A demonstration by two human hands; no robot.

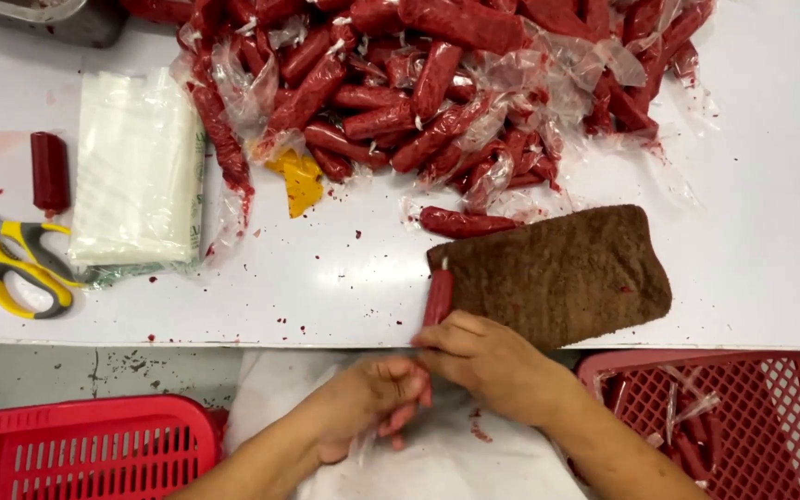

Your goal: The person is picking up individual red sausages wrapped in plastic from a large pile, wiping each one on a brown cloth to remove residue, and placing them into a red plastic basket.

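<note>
The right hand (pixel 488 356) was closed around the bottom of a red sausage stick (pixel 438 296), pinching it with the fingers so it stood up from the grip, leaning a little. The left hand (pixel 368 398) was curled shut just beside it, touching the same stick low down, and a bit of clear wrap seemed to be in its fingers, though that was hard to see. Both hands met at the near edge of the white surface (pixel 326 287), with the wrists coming in from below and the arms bent toward each other. To do this well, the fingers should hold the stick tight but not squash it, and pull the thin wrap slowly so it does not tear. Just beyond the right grip lay a brown towel (pixel 557 273). Farther off was a big pile of wrapped sausages (pixel 418 93). Far to the left of the grips lay yellow scissors (pixel 20 264) and a stack of clear bags (pixel 136 171). Red baskets (pixel 76 449) sat below on both sides.
</note>
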